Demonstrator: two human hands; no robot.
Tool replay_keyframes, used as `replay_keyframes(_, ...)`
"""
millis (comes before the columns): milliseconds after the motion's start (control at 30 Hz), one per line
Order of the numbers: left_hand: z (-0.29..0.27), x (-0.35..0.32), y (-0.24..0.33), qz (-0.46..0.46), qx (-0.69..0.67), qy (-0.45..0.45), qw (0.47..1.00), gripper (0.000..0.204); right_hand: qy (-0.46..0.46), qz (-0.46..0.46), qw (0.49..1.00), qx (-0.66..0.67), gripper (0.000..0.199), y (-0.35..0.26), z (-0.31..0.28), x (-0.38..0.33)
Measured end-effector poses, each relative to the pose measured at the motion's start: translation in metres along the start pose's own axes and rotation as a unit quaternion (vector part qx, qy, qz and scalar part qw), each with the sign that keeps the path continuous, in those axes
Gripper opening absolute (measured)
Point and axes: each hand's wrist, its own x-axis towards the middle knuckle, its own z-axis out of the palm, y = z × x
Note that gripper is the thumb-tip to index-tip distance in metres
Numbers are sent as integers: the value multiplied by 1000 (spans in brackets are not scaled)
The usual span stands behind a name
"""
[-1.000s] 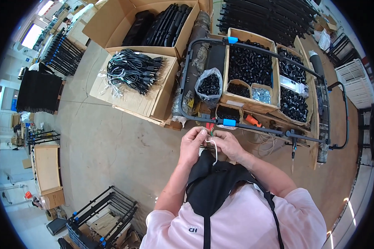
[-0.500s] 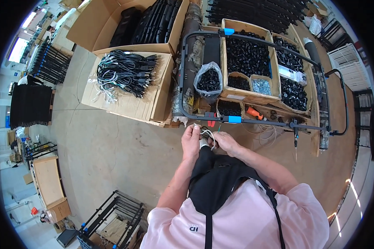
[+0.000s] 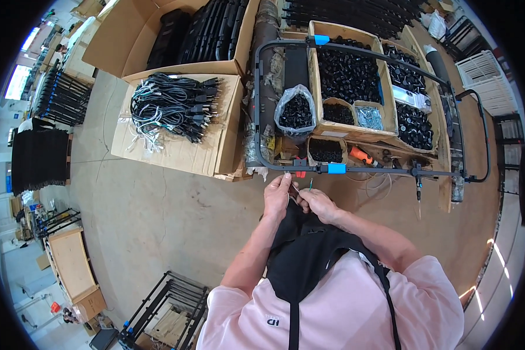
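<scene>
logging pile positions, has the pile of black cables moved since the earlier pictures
No. The pile of black cables lies at the same spot on the cardboard; the whole view has shifted.

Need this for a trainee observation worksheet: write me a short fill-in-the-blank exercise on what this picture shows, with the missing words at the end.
1. A short ____ wire end sticks up from the right hand.
2. The bundle of cables lies on brown ____.
3. Seen from the person, the plastic bag of small black parts is to the ____ of the wooden crate.
4. Bright ____ sleeves sit on the black frame.

Missing words: green; cardboard; left; blue.
</scene>
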Motion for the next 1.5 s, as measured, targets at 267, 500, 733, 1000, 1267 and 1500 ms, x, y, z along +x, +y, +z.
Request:
replay_keyframes(267, 0, -1, 2, 29, 30, -16, 999, 27, -8, 4, 999, 31, 29, -1, 4, 0)
replay_keyframes(500, -3, -5, 19, -64, -48, -33, 996, 25, -1, 9, 999, 39, 29, -8, 3, -1)
replay_keyframes(733, 2, -2, 17, -22, -34, 6, 999, 24, -3, -8, 1000, 24, 31, -5, 3, 7)
replay_keyframes(1000, 5, -2, 17, -10, -6, 21, 1000, 25, 0, 11, 1000, 15, 32, -4, 4, 13)
replay_keyframes(1267, -11, -3, 9, 32, 74, 59, 995, 29, -14, 58, 993, 98, 31, -19, 8, 15)
replay_keyframes(1500, -84, -25, -49, 16, 239, 151, 959, 37, -50, 85, 977, 189, 30, -36, 14, 24)
